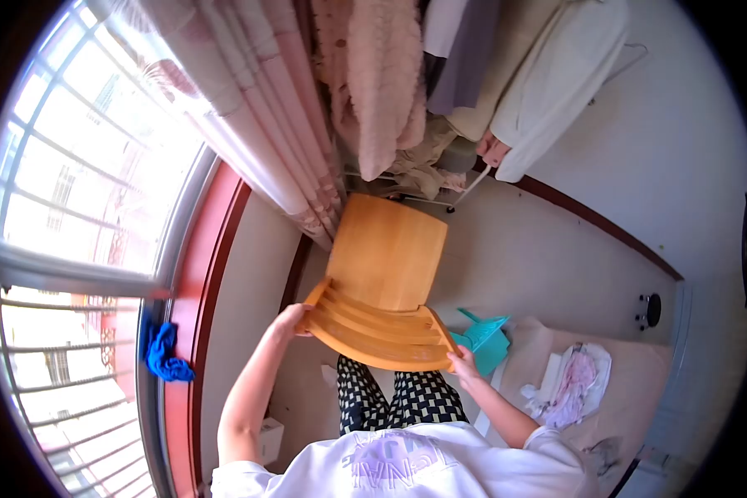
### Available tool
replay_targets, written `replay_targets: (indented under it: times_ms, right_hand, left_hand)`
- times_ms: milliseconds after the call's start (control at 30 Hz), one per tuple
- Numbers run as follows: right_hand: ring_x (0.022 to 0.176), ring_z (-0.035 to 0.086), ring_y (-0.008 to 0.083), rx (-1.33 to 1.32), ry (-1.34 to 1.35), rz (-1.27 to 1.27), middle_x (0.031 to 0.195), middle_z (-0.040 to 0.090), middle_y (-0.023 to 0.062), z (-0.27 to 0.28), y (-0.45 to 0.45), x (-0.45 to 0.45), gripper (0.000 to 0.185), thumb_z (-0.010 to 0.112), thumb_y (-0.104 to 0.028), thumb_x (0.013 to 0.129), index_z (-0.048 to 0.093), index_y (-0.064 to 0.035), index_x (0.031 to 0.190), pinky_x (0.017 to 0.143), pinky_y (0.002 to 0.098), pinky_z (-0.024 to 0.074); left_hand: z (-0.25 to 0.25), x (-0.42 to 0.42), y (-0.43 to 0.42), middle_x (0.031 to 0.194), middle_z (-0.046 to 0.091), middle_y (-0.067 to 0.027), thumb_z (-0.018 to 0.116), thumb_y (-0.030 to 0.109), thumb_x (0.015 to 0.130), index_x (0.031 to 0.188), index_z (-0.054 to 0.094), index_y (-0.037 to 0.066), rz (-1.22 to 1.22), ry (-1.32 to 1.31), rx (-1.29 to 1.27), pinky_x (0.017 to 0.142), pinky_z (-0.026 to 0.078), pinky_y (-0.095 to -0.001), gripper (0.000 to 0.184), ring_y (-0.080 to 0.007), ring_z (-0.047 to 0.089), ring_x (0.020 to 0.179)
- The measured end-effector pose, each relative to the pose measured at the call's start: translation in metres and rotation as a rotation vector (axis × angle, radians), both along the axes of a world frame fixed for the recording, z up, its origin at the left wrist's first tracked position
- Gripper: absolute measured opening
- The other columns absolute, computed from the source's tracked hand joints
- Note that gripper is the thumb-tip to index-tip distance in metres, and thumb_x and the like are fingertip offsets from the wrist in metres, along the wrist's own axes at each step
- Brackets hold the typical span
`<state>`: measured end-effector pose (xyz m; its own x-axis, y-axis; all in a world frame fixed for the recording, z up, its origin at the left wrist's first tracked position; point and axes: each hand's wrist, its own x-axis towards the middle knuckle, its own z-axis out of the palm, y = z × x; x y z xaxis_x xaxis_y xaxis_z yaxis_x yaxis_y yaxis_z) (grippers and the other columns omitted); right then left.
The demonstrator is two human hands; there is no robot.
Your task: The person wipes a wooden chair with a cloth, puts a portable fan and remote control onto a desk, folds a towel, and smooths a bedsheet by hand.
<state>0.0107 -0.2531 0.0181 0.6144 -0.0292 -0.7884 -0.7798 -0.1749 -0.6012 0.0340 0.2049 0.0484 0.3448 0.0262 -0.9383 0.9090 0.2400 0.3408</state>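
In the head view a wooden chair (388, 249) stands in front of me, its slatted backrest nearest my body and its flat seat beyond. My left hand (294, 320) is closed around the left side of the backrest. On the opposite side, my right hand (463, 362) grips the right edge of the backrest. The fingertips of both hands are partly hidden by the wood. The chair's legs cannot be seen beneath the seat.
A barred window (91, 149) with a pink curtain (266, 108) is on the left; a blue cloth (168, 353) lies on its sill. Clothes (386, 83) hang on a rack ahead. A turquoise dustpan-like object (483, 342) and a beige surface (631, 365) holding crumpled fabric (577, 382) are right.
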Motion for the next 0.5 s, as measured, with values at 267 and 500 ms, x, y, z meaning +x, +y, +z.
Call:
replay_targets:
  times_ms: [267, 500]
  right_hand:
    - [0.094, 0.056, 0.0197, -0.068, -0.082, -0.173, 0.107, 0.057, 0.0114, -0.003, 0.131, -0.001, 0.042, 0.059, -0.010, 0.084, 0.044, 0.0039, 0.121, 0.080, 0.0304, 0.0458]
    - [0.090, 0.058, 0.0192, -0.213, -0.216, -0.224, 0.100, 0.062, 0.0116, -0.009, 0.151, -0.011, 0.031, 0.057, -0.008, 0.084, 0.052, 0.0017, 0.113, 0.079, 0.0320, 0.0453]
  left_hand:
    - [-0.004, 0.047, 0.107, 0.094, 0.061, -0.0090, 0.045, 0.021, 0.088, 0.107, 0.051, 0.005, -0.033, 0.030, -0.005, 0.059, 0.055, -0.0368, 0.025, -0.0196, 0.063, 0.075]
    - [0.003, 0.057, 0.112, 0.098, 0.060, -0.0082, 0.044, 0.023, 0.089, 0.108, 0.050, 0.007, -0.122, 0.091, -0.028, 0.063, 0.054, -0.0358, 0.025, -0.0192, 0.060, 0.081]
